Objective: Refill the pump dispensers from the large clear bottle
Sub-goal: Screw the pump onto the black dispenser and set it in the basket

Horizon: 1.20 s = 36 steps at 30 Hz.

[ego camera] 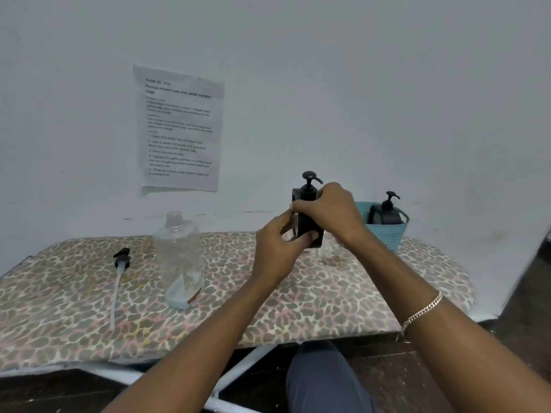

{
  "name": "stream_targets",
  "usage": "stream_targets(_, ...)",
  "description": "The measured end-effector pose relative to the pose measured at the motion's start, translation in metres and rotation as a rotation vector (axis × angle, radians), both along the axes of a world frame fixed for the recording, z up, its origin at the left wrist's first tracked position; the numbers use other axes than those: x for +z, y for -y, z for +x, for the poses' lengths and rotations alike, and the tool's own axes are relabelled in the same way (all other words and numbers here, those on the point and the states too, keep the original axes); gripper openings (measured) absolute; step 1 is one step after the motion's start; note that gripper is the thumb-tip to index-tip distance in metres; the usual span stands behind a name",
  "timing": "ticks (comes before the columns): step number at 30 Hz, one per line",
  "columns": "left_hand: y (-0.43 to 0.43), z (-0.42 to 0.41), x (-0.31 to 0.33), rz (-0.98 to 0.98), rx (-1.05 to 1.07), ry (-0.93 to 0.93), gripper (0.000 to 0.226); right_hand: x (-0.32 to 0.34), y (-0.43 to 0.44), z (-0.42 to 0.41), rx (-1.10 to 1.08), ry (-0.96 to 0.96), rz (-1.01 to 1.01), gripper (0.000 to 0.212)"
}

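A black pump dispenser (307,195) is held just above the leopard-print board (343,296). My right hand (331,214) wraps its upper body below the pump head. My left hand (275,248) grips its lower left side, thumb on the front. The large clear bottle (179,260) stands uncapped on the board to the left, with only a little liquid at its bottom. A loose black pump head with a long white tube (119,272) lies further left. A second black pump dispenser (387,210) stands in a teal basket (387,234) at the right.
The board is an ironing board against a white wall, its near edge running across the lower part of the view. A printed paper sheet (180,129) is taped to the wall. My knee in blue trousers (325,380) and the white metal leg (238,371) sit below the board.
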State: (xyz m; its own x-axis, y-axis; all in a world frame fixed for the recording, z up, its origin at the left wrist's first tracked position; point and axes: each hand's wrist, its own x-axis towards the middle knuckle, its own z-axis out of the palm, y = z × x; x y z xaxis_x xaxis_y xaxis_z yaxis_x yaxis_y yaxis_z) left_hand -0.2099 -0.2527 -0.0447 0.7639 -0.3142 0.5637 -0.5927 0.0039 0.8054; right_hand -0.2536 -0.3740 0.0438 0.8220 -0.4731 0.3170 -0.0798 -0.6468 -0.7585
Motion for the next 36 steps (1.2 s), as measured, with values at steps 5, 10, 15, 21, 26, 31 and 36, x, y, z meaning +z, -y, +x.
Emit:
stream_targets(5,0.061,0.03,0.034,0.002,-0.048,0.016,0.048,0.034,0.057,0.013,-0.03,0.009,-0.023,0.032)
stream_targets(10,0.119,0.057,0.059,0.001,-0.124,-0.01,0.047,0.051,0.12,0.038,-0.1,0.014,-0.019,0.042)
stream_targets(15,0.167,0.094,0.059,0.097,-0.172,-0.06,0.061,0.042,0.165,0.062,-0.197,0.048,-0.021,0.045)
stream_targets(21,0.206,0.121,0.042,0.215,-0.204,-0.143,0.056,0.012,0.199,0.082,-0.263,0.002,-0.047,0.042)
stream_targets(26,0.23,0.134,0.021,0.349,-0.204,-0.193,0.049,-0.021,0.218,0.094,-0.301,-0.05,-0.02,0.042)
stream_targets(31,0.243,0.144,0.0,0.515,-0.231,-0.192,0.048,-0.053,0.226,0.094,-0.333,-0.115,-0.013,0.037)
stream_targets(36,0.253,0.147,0.001,0.672,-0.229,-0.173,0.042,-0.08,0.227,0.095,-0.363,-0.138,-0.065,0.033)
